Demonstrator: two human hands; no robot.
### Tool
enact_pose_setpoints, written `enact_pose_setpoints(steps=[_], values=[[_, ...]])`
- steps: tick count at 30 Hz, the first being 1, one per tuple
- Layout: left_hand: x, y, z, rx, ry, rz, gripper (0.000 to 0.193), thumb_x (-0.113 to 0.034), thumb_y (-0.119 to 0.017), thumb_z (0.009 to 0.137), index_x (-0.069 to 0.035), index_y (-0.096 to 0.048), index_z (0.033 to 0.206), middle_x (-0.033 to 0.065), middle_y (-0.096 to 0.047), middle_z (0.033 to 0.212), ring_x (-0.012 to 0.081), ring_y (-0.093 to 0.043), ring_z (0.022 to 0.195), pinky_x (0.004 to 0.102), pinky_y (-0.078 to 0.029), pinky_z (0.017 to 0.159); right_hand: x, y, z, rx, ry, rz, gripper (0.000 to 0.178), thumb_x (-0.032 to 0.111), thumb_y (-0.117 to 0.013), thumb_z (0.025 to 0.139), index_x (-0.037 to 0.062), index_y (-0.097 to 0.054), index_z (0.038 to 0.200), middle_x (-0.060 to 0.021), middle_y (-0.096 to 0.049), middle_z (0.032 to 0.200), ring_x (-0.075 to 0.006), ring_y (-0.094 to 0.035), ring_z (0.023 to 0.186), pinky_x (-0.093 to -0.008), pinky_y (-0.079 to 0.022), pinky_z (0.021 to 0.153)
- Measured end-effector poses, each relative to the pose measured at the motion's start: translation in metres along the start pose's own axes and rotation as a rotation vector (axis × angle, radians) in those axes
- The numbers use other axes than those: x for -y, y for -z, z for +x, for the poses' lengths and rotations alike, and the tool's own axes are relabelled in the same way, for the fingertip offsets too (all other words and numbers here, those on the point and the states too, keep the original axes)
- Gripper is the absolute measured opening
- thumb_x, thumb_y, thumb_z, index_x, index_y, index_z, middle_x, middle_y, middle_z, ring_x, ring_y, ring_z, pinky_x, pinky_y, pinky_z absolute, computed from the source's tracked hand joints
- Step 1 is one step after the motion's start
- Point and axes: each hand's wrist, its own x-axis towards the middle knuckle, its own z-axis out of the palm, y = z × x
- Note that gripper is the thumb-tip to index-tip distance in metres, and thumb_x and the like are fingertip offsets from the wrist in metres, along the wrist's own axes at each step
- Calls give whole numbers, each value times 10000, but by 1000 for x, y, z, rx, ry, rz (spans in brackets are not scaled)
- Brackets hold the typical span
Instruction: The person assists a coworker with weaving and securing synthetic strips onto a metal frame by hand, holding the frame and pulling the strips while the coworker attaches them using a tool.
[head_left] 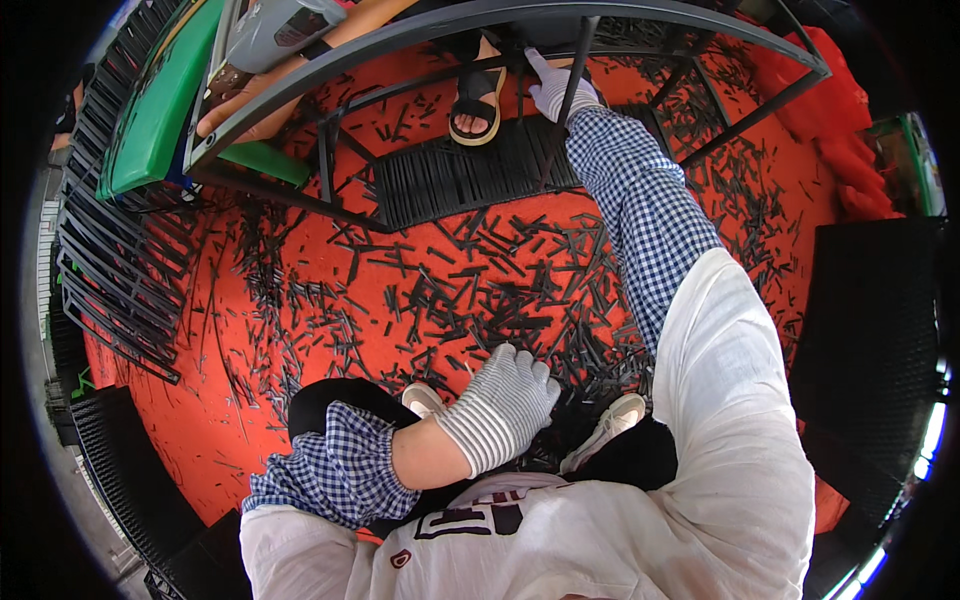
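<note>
Black frame (582, 58) beside right fingers (541, 68)

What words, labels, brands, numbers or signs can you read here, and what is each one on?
White fabric shirt: large dark block print and a small dark-red mark, partly creased; I won't copy them out.
Grey-and-white striped knit gloves: no lettering visible.
Black metal frame: no lettering visible.

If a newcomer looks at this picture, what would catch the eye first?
Probably the bright red floor, with many short black strips scattered across its middle. Next, perhaps, the right hand in a pale striped glove, extended toward the dark metal frame at the top. The left hand, also gloved, is low in the centre, between the pale shoes.
</note>
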Motion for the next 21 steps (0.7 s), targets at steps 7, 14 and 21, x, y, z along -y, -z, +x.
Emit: enact_pose_setpoints(steps=[7, 14, 21], values=[[3, -6, -7, -38, -63, 63, 346, -347, -567, 803, -46, -563, 973, 109, -556, 897, 257, -528, 880, 397, -393, 835, -23, -16, 12, -218, 236, 132, 605, 242, -484, 894, 284, -187, 1419, -157, -611, 712, -281, -591, 609, -409, -490, 591], [13, -6, -5, 24, -24, -13, 384, -335, -555, 813, -41, -547, 1060, 112, -553, 951, 262, -515, 942, 400, -383, 857, -14, -2, 6, 15, -62, -49, 612, 259, -452, 915, 326, -114, 1421, -155, -613, 728, -259, -593, 583, -407, -480, 518], [14, -10, 0, 61, -19, -11, 393, -349, -560, 812, -48, -549, 1066, 102, -556, 950, 253, -518, 938, 392, -380, 847, -12, -6, -1, 9, -32, -91, 634, 260, -439, 917, 322, -68, 1427, -161, -639, 839, -291, -612, 649, -407, -500, 599]])
